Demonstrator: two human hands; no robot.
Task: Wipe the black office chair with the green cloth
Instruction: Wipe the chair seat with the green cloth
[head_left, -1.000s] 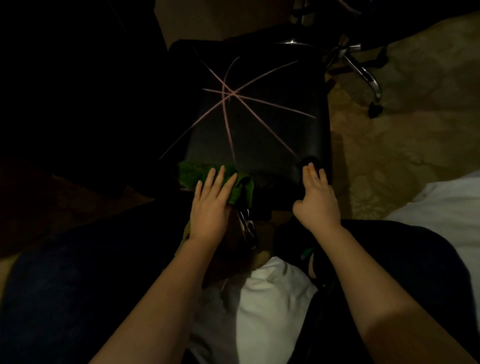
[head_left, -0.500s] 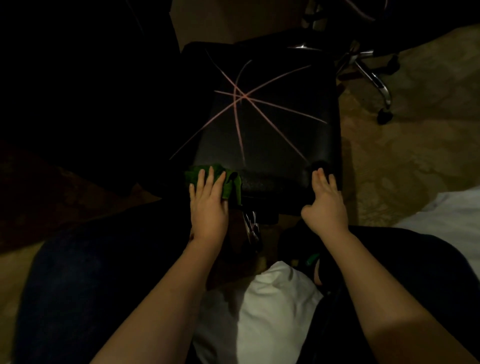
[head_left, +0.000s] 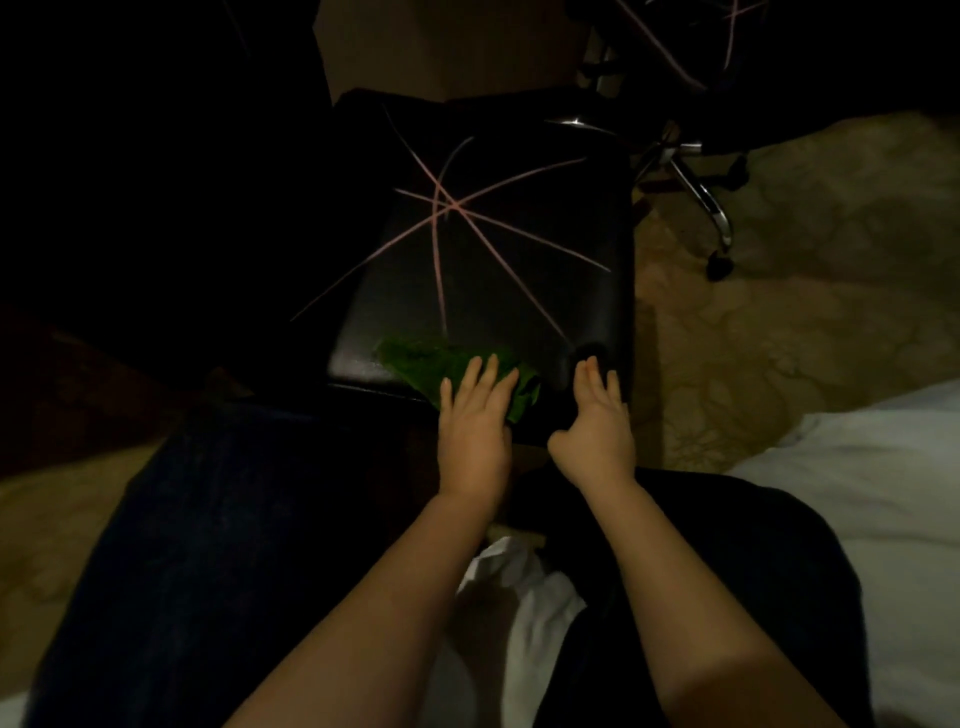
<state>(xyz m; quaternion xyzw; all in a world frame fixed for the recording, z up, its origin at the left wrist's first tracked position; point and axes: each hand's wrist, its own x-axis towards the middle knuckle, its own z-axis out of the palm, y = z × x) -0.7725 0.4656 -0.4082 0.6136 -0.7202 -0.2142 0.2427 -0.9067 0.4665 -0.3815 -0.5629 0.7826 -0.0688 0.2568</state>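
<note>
Here we are at the near edge of the black padded office chair (head_left: 561, 218). The crumpled green cloth (head_left: 415, 361) lies on the seat's front rim, pinned under the left hand (head_left: 475, 431), whose fingers are straight and spread, pressing rather than gripping. The right hand (head_left: 597, 431) rests just beside it on the same edge, fingers extended, holding nothing. Thin pink lines (head_left: 441, 208) criss-cross the seat beyond the cloth, unwiped by the look of it. Best play, I'd say: flat palm, firm pressure, and long overlapping strokes away from the body across those marks. The right hand should brace the seat, since an office chair may roll.
</note>
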